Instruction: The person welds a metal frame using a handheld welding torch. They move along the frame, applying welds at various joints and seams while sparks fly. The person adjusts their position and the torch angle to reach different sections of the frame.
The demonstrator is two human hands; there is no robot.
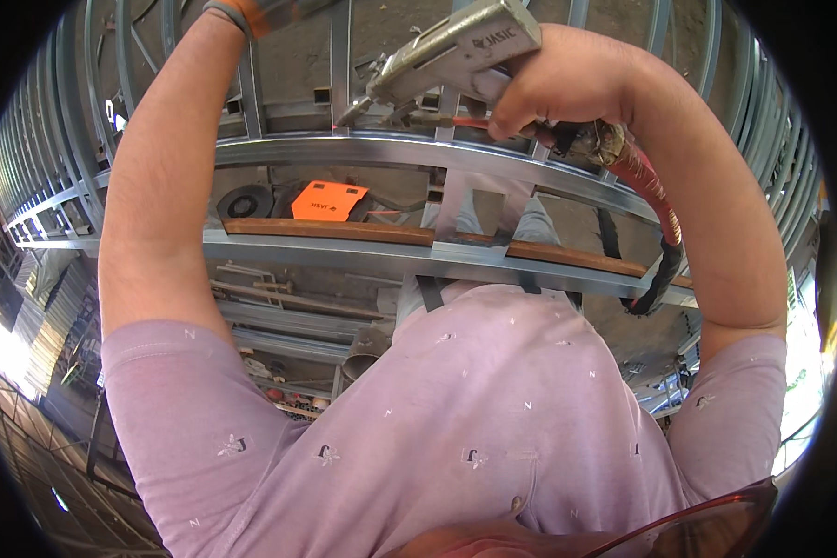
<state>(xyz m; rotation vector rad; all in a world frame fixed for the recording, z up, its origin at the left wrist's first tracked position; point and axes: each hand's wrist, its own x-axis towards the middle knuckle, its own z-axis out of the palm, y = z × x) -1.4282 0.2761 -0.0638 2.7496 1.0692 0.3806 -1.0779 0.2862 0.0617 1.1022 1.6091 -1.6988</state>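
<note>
My right hand (pixel 567 79) is closed round the grip of a silver welding gun (pixel 451 51). The gun's narrow tip angles down to the left, at or just above a joint of the metal frame (pixel 363 149), beside a small red spot of light. From the grip a thick red and black cable (pixel 656 186) hangs down past the frame's front bar. My left hand (pixel 274 13), in an orange glove with a grey cuff, reaches over the frame at the top edge. Its fingers are hidden beyond the picture, so I cannot tell what it touches.
Behind the frame's crossbars lies an orange panel (pixel 329 201) next to a dark round disc (pixel 245 203). A brown strip (pixel 335 231) runs along the front bar (pixel 344 252). Metal lengths (pixel 288 317) lie below on the left. Upright bars (pixel 65 121) curve away on both sides.
</note>
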